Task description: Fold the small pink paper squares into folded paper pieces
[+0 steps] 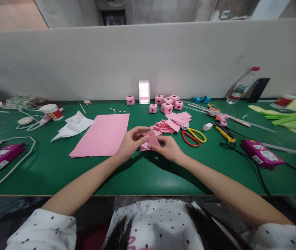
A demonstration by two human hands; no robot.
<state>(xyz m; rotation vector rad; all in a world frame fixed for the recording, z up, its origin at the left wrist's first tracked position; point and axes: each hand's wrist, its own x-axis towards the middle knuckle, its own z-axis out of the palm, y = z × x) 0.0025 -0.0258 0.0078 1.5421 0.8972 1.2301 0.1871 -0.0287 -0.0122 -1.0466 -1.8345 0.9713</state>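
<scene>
Between my two hands, just above the green table, is a small piece of folded pink paper (153, 139). My left hand (133, 142) pinches its left side with thumb and fingers. On the other side my right hand (169, 147) grips the lower right edge, thumb in front. The folds behind my fingers are partly hidden. Just beyond lies a loose pile of pink paper pieces (163, 126). Scissors (193, 136) with red and yellow handles rest to the right of it. A stack of large pink sheets (103, 133) lies beside my left hand.
Several folded pink paper cubes (167, 108) stand at the back near a lit phone (144, 92). Crumpled white tissue (75, 124) and a paper cup (52, 111) are left. A pink glue gun (221, 119), cutter (225, 134), purple power strip (262, 153) and bottle (243, 86) are right.
</scene>
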